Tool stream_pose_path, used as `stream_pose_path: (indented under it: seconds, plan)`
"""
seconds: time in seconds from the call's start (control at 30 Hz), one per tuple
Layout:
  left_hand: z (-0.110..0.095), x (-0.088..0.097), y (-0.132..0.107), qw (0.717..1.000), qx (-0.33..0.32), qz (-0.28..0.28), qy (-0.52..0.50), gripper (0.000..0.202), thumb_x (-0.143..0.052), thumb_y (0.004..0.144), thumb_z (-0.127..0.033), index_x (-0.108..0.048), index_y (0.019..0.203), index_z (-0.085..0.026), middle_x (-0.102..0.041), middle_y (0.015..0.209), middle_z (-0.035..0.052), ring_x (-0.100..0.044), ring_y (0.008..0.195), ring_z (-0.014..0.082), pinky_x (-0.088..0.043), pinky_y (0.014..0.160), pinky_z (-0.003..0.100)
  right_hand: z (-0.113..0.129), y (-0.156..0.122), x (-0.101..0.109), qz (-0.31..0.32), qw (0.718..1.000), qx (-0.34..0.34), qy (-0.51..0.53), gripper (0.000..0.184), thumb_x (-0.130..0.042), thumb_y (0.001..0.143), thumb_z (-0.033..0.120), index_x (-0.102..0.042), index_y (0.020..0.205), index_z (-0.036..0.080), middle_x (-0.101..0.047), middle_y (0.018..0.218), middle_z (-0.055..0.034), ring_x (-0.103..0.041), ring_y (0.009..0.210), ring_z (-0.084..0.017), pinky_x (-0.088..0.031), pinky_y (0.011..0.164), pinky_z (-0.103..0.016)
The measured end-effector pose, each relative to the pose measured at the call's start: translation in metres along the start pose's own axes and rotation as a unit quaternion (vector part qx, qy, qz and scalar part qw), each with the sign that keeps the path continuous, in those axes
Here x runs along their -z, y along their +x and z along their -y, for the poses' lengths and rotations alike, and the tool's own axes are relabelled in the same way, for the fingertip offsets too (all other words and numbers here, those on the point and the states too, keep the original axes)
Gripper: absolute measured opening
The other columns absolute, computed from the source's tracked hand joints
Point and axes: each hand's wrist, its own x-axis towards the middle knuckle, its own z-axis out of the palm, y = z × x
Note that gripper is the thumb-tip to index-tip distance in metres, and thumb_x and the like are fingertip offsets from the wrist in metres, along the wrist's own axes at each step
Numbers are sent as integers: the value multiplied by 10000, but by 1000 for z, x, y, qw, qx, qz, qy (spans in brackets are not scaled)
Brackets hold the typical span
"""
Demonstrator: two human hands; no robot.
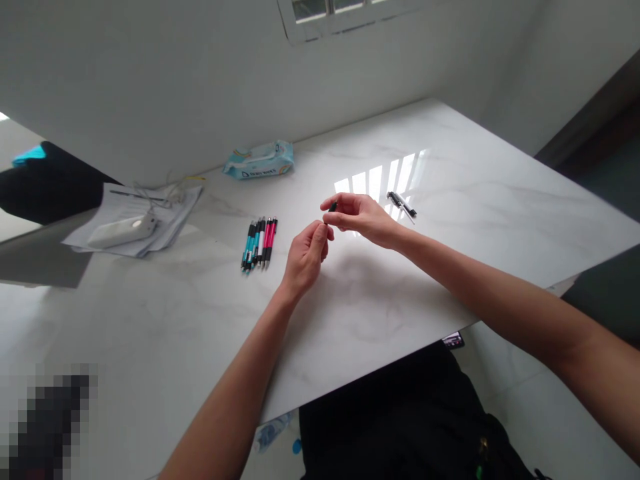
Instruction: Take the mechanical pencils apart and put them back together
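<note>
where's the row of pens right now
In the head view, the row of pens lies on the white table, just left of the left hand and in front of the wipes pack.

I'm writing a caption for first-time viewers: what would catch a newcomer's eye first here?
Mid-table, the right hand pinches a small dark piece, the left hand close below it. Left of them a row of teal and pink pens lies on the white marble table; a black pen lies beyond the right hand.
</note>
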Motion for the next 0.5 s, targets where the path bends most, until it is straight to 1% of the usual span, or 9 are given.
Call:
stream_pose_path:
  seconds: [0.1, 0.17, 0.27, 0.37, 0.43, 0.5]
  plan:
    - [-4, 1, 0, 1000, -13, -7, 20, 565, -544, 1050, -740, -594, 839, -218, -463, 599, -34, -381, 544, 127, -288, 520, 284, 0, -1, -4, 27, 999, 12, 12, 446, -903, 866, 527, -728, 1101, 191, -701, 788, 10, -660, 788, -155, -500, 723, -298]
    - [-6, 2, 0, 999, -19, -11, 39, 563, -542, 1053, -733, -602, 833, -219, -461, 599, -30, -389, 551, 132, -294, 526, 288, 1, -2, -6, 27, 999, 22, 28, 438, -914, 856, 527, -717, 1072, 200, -708, 801, 8, -667, 787, -155, -502, 726, -298]
    - [-6, 5, 0, 998, -20, -16, 55, 552, -552, 1050, -727, -627, 847, -219, -452, 603, -30, -388, 556, 137, -293, 529, 288, 3, -2, -8, 8, 999, 28, 42, 432, -948, 814, 518, -699, 985, 209, -691, 818, 14, -658, 778, -146, -498, 706, -286]
    - [-3, 6, 0, 999, -11, -15, 48, 548, -572, 1035, -733, -646, 863, -218, -443, 609, -32, -371, 553, 135, -276, 519, 285, 5, -1, -8, -19, 998, 26, 46, 440, -978, 761, 507, -695, 916, 208, -682, 810, 18, -629, 757, -136, -500, 687, -279]
    - [-1, 5, -1, 1000, 5, -12, 25, 546, -579, 1029, -734, -641, 861, -218, -432, 605, -35, -353, 542, 130, -262, 510, 282, 5, 0, -8, -32, 998, 18, 51, 432, -990, 732, 488, -710, 900, 205, -685, 804, 18, -622, 755, -136, -514, 695, -280]
    - [-1, 3, -1, 1000, 27, -11, -11, 543, -575, 1028, -730, -622, 850, -220, -407, 588, -45, -329, 525, 123, -250, 501, 277, 5, 0, -7, -40, 998, 6, 52, 403, -983, 733, 457, -745, 936, 202, -701, 823, 12, -635, 778, -142, -522, 700, -278]
